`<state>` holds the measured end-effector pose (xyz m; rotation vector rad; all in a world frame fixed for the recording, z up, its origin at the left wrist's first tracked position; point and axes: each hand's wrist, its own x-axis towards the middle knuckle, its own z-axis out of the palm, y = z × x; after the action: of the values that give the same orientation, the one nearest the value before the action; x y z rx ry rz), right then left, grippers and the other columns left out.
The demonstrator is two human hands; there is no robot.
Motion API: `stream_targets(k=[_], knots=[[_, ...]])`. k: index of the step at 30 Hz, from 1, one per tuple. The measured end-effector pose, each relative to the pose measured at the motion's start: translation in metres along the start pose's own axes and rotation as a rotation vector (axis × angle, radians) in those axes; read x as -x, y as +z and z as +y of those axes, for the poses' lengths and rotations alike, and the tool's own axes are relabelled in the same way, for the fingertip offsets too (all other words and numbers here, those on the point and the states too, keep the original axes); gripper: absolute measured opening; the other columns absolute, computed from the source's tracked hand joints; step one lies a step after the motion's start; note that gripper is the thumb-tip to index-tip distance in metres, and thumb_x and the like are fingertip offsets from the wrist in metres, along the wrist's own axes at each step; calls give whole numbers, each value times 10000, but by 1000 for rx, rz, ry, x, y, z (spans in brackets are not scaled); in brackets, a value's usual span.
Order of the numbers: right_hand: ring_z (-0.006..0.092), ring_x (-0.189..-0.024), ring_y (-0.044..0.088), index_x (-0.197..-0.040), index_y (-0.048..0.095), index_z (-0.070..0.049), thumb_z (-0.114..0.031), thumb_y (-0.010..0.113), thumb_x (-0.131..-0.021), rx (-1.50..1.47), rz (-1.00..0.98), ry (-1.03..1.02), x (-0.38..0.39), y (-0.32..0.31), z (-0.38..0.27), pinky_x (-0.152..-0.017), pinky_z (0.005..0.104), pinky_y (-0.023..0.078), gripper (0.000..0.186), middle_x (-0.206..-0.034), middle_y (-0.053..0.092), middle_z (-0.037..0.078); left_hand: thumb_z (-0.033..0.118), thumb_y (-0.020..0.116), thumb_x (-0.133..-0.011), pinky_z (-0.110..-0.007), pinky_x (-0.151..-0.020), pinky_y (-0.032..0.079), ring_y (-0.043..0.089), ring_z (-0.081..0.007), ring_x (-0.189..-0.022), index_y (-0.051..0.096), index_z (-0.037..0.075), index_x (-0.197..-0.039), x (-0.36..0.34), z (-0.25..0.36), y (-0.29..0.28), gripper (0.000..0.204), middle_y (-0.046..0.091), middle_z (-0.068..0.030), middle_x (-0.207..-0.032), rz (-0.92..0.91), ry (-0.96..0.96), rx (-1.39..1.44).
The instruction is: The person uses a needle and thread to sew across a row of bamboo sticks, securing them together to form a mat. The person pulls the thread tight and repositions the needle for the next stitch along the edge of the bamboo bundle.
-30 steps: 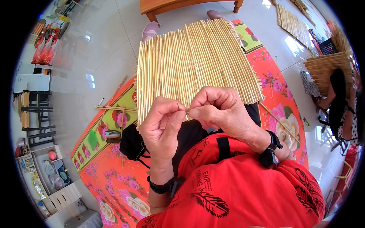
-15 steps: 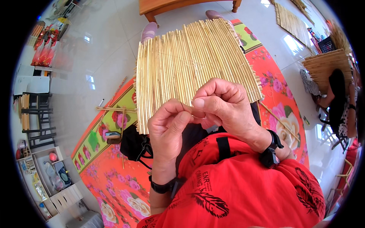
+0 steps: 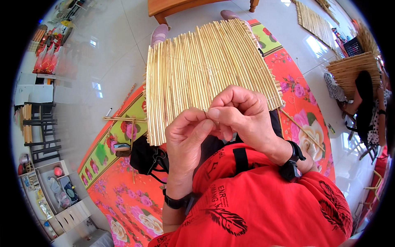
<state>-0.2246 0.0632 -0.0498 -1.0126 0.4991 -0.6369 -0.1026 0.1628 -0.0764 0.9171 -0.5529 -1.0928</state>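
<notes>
A mat of pale straw-coloured reed stalks (image 3: 205,61), laid side by side, rests across my lap and knees. Thin pale thread (image 3: 210,70) lies in loose loops on its middle. Over the mat's near edge, my left hand (image 3: 187,138) and my right hand (image 3: 242,117) meet, thumbs and forefingers pinched, fingertips touching or nearly so. Whatever sits between the fingertips is too fine and too hidden to name. My right hand's other fingers curl inward beneath.
A red floral floor covering (image 3: 144,199) lies beneath me, with loose sticks (image 3: 304,131) on it. A wooden bench (image 3: 197,7) stands ahead. To the right, another person (image 3: 366,107) sits beside a reed mat (image 3: 356,72). Open drawers (image 3: 59,187) are at left.
My left hand has shifted right and slightly up, closing the small gap to my right hand's fingertips. My right hand and the mat have barely moved.
</notes>
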Motion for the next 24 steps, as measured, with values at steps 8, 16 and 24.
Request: stream_targets(k=[8, 16, 24], knots=[[22, -539, 576, -854, 617, -11, -44, 644, -883, 159, 6, -140, 4, 1, 4, -475, 171, 435, 52, -694, 627, -14, -35, 642, -889, -289, -728, 576, 675, -159, -763, 624, -32, -948, -1, 1, -1, 62, 650, -70, -849, 27, 25, -7], [34, -558, 598, -836, 606, -7, 9, 646, -884, 218, -25, -140, 3, 1, 2, -501, 170, 474, 64, -741, 648, 23, -41, 648, -883, -270, -722, 566, 662, -144, -762, 626, -35, -929, -2, 1, -3, 52, 628, -54, -843, 18, 51, -30], [34, -550, 596, -832, 611, -9, -4, 650, -883, 257, -25, -150, 4, 2, 1, -495, 175, 471, 65, -719, 651, 24, -44, 667, -869, -250, -720, 551, 655, -133, -772, 642, -39, -926, -2, 2, -6, 62, 618, -44, -840, -20, 74, -39]])
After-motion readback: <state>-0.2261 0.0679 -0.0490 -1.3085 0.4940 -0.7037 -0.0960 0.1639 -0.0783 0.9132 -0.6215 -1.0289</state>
